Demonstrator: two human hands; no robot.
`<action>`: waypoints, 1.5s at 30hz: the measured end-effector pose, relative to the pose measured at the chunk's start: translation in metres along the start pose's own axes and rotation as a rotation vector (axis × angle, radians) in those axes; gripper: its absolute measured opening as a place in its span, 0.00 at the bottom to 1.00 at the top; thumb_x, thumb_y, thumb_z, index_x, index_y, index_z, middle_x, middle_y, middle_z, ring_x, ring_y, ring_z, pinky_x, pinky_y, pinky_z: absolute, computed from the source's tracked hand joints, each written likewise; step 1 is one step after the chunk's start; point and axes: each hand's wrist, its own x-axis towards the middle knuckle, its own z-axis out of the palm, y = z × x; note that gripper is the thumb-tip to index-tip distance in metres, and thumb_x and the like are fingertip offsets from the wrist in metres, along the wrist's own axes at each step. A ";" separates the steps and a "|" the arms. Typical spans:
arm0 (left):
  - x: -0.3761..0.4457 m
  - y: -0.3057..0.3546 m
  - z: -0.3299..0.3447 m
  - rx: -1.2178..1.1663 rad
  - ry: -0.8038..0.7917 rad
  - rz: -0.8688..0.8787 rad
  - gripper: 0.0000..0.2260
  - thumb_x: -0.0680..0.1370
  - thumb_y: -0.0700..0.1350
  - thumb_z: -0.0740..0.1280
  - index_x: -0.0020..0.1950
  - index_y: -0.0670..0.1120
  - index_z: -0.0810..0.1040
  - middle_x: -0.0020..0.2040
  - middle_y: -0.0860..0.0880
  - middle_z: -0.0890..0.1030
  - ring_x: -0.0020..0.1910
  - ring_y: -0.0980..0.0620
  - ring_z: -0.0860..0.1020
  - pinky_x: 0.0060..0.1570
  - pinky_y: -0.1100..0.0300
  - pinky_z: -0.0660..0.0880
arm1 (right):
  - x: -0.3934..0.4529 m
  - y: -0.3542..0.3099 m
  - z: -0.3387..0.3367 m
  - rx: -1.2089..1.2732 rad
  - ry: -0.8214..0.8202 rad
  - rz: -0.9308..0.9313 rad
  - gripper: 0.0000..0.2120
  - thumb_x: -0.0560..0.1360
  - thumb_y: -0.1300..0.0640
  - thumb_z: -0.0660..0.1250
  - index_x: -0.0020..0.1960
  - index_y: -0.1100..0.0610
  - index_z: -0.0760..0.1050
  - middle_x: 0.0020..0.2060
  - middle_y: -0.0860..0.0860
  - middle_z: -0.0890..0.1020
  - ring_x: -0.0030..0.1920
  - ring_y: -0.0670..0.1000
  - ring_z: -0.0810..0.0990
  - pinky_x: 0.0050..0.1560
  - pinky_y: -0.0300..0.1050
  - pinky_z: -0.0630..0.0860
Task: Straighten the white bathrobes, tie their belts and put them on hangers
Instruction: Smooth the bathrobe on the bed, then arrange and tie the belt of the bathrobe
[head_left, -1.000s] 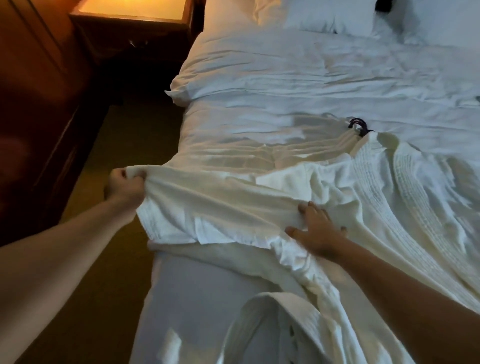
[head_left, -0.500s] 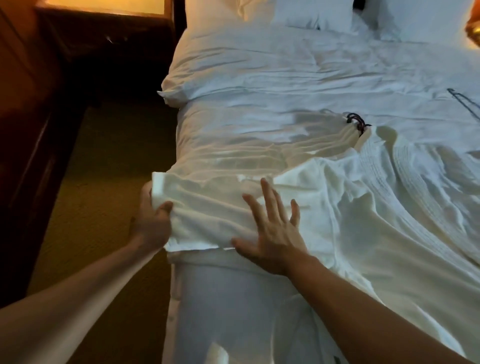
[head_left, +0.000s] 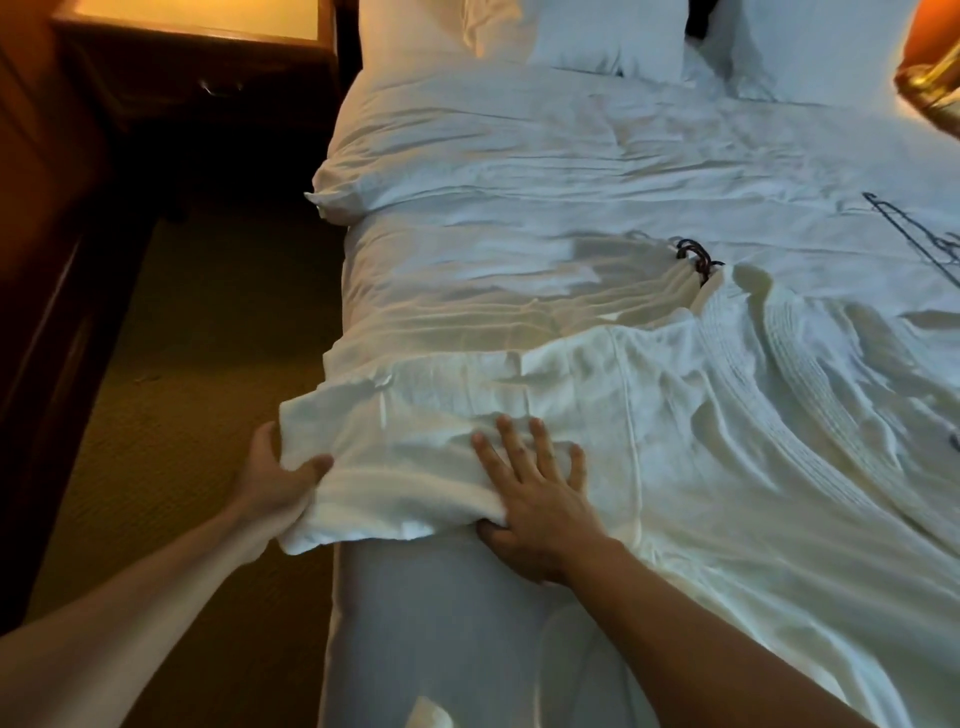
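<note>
White waffle-textured cloth fills the near right of your view: the bathrobe (head_left: 701, 415) lies spread on the bed (head_left: 519, 171), its ribbed collar bands running diagonally toward the right edge. Its sleeve (head_left: 395, 447) stretches out toward the bed's left side and hangs a little past the mattress edge, creased and slightly bunched, with a seam line visible where it joins the body.

Your left hand (head_left: 275, 483) grips the cuff end of that sleeve, thumb on top and fingers curled under the cloth. Your right hand (head_left: 535, 493) lies on the sleeve with four fingers straight and spread, while its thumb tucks under the sleeve's lower edge, so the cloth sits lightly pinched between thumb and palm.

At the robe's neck a dark hanger hook (head_left: 693, 254) sticks out onto the sheets. Another thin wire hanger (head_left: 914, 234) lies on the duvet near the right edge. No brand, label or writing can be read anywhere.

Beyond, pillows (head_left: 602, 31) stand at the headboard, and a wooden nightstand (head_left: 197, 67) sits left of the bed above the carpet (head_left: 182, 364).
</note>
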 end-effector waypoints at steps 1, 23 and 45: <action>0.000 0.002 0.001 0.071 0.052 0.007 0.35 0.78 0.44 0.72 0.80 0.51 0.57 0.72 0.39 0.70 0.64 0.34 0.74 0.55 0.36 0.76 | 0.000 0.001 0.000 0.011 -0.010 -0.022 0.45 0.67 0.28 0.45 0.78 0.37 0.29 0.77 0.44 0.25 0.76 0.57 0.23 0.74 0.71 0.32; 0.029 0.046 0.039 1.124 0.090 0.080 0.32 0.79 0.69 0.44 0.81 0.59 0.49 0.82 0.42 0.52 0.78 0.28 0.46 0.70 0.23 0.43 | 0.098 0.100 -0.051 0.087 0.095 0.221 0.31 0.83 0.36 0.41 0.82 0.43 0.36 0.79 0.45 0.30 0.78 0.54 0.27 0.73 0.72 0.30; -0.066 0.102 0.110 1.288 -0.059 0.665 0.37 0.77 0.70 0.55 0.81 0.55 0.49 0.82 0.43 0.46 0.78 0.32 0.49 0.72 0.28 0.50 | -0.143 0.133 -0.018 0.590 0.300 0.501 0.15 0.81 0.53 0.61 0.66 0.51 0.77 0.64 0.51 0.80 0.65 0.56 0.76 0.69 0.52 0.67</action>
